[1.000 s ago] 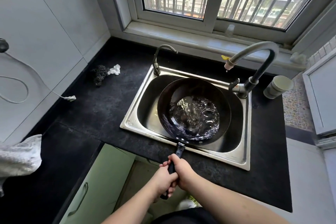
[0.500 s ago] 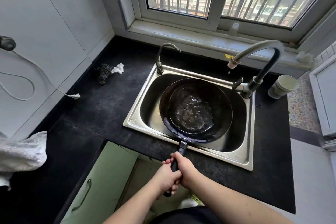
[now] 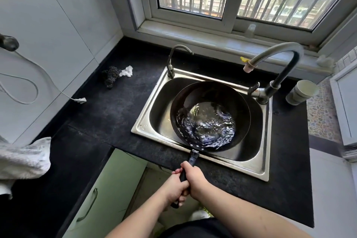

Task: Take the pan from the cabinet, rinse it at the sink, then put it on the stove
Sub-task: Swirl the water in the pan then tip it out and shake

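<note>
water now sloshed handleward, pan over sink, both hands gripping

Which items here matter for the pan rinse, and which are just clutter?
In use: pan, sink, tap, left hand, right hand on the handle.
Lying about: scourer, cup, cloth, cable.

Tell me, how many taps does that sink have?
2: a small tap at the sink's back left corner, and a big tap at the back right.
</note>
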Demonstrator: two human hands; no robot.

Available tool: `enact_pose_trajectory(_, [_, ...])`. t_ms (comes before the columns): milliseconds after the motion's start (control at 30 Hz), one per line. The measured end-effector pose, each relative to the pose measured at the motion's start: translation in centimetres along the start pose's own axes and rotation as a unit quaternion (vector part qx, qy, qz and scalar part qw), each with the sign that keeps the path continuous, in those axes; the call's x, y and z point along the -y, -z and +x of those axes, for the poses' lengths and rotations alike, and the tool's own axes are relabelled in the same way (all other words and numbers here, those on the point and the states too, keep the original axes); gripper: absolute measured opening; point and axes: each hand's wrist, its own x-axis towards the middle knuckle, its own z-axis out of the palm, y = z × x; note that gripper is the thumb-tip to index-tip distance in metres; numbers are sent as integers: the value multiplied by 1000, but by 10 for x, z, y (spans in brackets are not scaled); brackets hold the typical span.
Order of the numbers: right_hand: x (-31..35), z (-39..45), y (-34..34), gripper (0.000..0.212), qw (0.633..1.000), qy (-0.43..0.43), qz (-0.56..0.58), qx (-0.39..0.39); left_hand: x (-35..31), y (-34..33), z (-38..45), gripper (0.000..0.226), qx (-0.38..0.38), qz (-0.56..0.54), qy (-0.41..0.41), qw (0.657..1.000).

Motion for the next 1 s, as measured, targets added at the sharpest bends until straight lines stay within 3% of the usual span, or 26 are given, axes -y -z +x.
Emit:
enact_pose_trajectory(233, [7, -5, -4, 26, 999, -8, 36, -4, -10, 3, -1, 12, 15, -22, 14, 1000])
enact_pose_trajectory(533, [7, -9, 3, 25, 995, -22, 91, 22, -11, -6, -4, 10, -15, 30, 7, 999])
enact_pose_trajectory(800, [8, -15, 0, 28, 1000, 2, 3, -15, -5, -2, -2, 9, -5, 32, 5, 999])
enact_pose_trajectory(1000, [9, -15, -5, 29, 1000, 5, 1, -28, -8, 3, -3, 7, 14, 20, 6, 1000])
